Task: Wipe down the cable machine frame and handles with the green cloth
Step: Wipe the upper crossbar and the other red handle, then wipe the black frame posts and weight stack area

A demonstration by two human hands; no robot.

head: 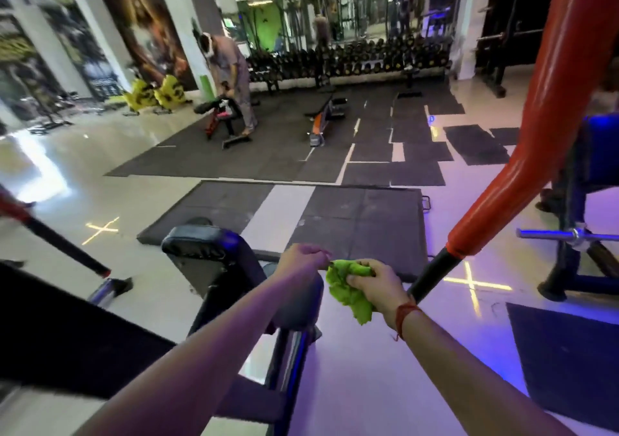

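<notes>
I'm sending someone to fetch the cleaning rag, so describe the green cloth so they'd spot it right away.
Find the thick red frame tube sweeping down on the right. Beside its black lower end, both hands, left and right, hold the green cloth bunched above a black padded seat. It is the only bright lime, crumpled fabric nearby.

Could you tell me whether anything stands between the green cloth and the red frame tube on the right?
Nothing visible does: the green cloth, held by both hands, sits just left of the red frame tube, with only open floor between.

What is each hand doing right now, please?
Left hand: closed, pinching a corner of the green cloth.
Right hand: closed, gripping the bunched cloth.
</notes>
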